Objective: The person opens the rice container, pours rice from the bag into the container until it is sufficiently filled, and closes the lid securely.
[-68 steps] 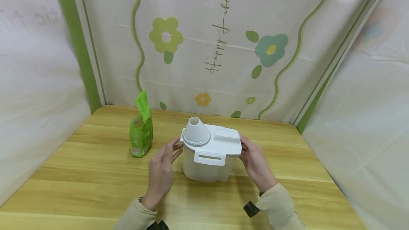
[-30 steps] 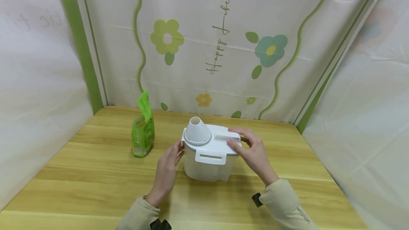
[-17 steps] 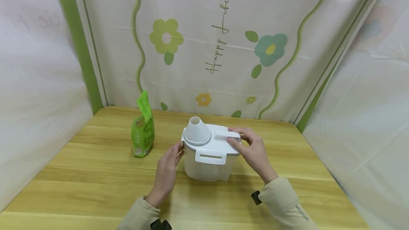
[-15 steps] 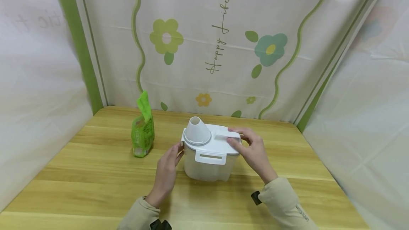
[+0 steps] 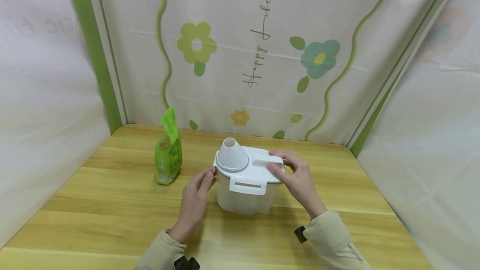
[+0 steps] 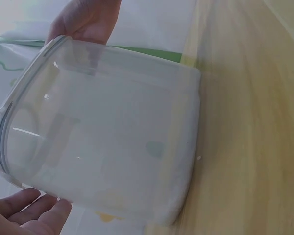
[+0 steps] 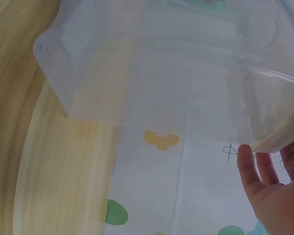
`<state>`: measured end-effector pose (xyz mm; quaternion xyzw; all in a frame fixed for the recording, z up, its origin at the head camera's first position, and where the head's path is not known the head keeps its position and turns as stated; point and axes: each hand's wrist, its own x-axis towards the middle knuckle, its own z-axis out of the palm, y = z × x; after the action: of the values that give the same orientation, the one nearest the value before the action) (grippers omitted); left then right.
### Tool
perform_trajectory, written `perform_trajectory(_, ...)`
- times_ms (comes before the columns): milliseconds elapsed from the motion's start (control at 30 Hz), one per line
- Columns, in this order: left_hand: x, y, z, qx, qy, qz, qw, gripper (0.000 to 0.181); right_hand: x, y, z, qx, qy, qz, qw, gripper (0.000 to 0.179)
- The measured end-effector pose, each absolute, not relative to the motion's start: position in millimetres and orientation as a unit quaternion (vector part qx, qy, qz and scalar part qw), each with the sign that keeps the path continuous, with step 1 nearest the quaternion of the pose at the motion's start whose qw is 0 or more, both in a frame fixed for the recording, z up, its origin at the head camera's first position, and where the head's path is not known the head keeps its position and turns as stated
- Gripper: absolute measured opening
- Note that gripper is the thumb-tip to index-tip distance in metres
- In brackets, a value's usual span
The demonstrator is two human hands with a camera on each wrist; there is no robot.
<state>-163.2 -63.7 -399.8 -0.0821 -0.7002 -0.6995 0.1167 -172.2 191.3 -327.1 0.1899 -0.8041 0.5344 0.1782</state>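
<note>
Presumably to steady the container (image 5: 241, 203) upright on the tabletop (image 5: 112, 203), the right grip (image 5: 298, 179) clasps one end of its lid (image 5: 247, 175), thumb beside the handle (image 5: 267, 160), while opposite, across the container, the left grip (image 5: 194, 200) touches the other end, whether pinching I cannot tell.

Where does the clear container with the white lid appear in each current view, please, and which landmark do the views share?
Head: the container stands below centre, between the left hand and right hand.
Left wrist: it fills the left and middle, lying sideways in the picture.
Right wrist: it spans the upper half, cut off at the top.
Shared landmark: the wooden tabletop.
</note>
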Motion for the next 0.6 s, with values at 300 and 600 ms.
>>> perform_trajectory(300,-176,-72,-378,-0.045,-0.664,-0.741,0.09,0.034,-174,192,-326,0.192,-0.8,0.54,0.176,0.022)
perform_trajectory(600,-192,-91,-346,-0.037,-0.665,-0.739,-0.104,0.039,-173,192,-331,0.191,-0.792,0.552,0.179,0.02)
